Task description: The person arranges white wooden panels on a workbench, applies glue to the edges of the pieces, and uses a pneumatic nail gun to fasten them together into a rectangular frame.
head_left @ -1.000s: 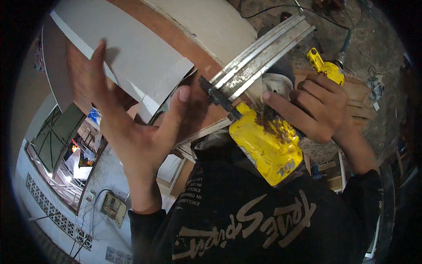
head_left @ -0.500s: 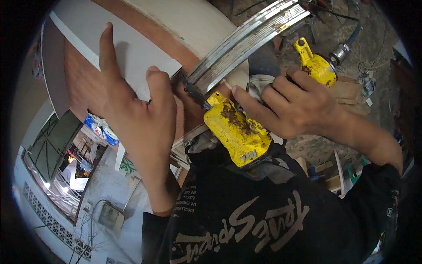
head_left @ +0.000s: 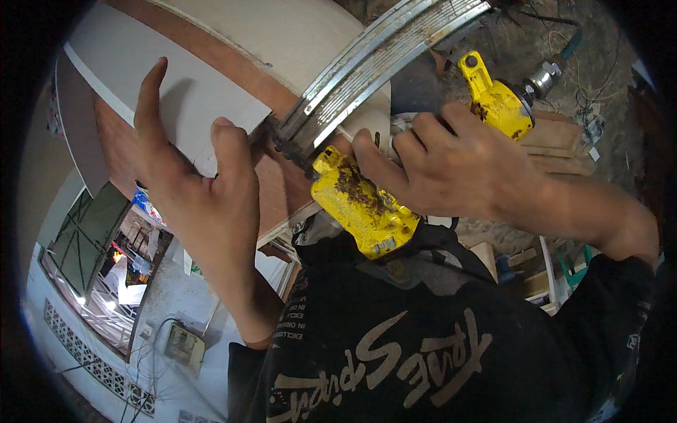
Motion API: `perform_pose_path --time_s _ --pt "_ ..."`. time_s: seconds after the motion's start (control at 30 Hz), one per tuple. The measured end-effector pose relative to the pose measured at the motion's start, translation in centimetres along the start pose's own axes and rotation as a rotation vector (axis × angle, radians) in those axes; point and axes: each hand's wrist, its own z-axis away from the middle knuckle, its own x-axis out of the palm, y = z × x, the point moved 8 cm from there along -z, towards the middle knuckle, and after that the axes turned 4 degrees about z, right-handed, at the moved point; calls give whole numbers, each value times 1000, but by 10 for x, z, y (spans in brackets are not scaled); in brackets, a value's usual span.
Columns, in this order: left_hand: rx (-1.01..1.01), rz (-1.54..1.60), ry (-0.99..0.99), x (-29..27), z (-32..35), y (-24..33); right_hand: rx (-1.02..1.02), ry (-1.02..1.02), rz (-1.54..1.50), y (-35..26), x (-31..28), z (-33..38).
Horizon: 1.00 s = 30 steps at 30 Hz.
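Note:
My right hand (head_left: 458,162) is closed around the handle of an air nail gun, its fingers curled and hiding most of the grip. The gun's scuffed yellow body (head_left: 363,204) shows below the hand, close to my chest. Beyond the hand is its yellow rear end (head_left: 501,109), with a metal hose coupling (head_left: 543,77). A long, curved-looking silver magazine (head_left: 381,74) stretches away to the upper right, its nose near a corner of a white panel (head_left: 211,92). My left hand (head_left: 204,183) is open over that panel, index finger and thumb apart.
Brown wood board (head_left: 116,151) lies under the white panel, with a cream curved surface (head_left: 310,42) beyond. Wood planks (head_left: 564,141) and loose cords rest on the littered floor at right. A blue-and-white packet (head_left: 148,204) sits by my left wrist.
Both hands and the nail gun appear shifted slightly left in the view, as does the panel. My left hand stays open and my right hand keeps its grip.

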Motion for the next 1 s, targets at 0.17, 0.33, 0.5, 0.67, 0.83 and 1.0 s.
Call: perform_pose_path --time_s 0.17,0.33,0.5,0.67,0.83,1.0 --pt "34 -16 4 2 -4 0 1 20 59 5 -1 -1" --pt "-19 -109 6 1 -2 -1 28 16 57 1 3 0" --pt "4 -168 52 1 -3 1 24 -25 30 2 4 1" --pt "-7 -195 78 0 -3 1 37 -21 52 0 4 -1" --pt "-3 -226 77 0 -4 0 31 -37 76 0 4 -1" --pt "-9 -238 82 0 -5 4 65 -20 69 -3 4 0"
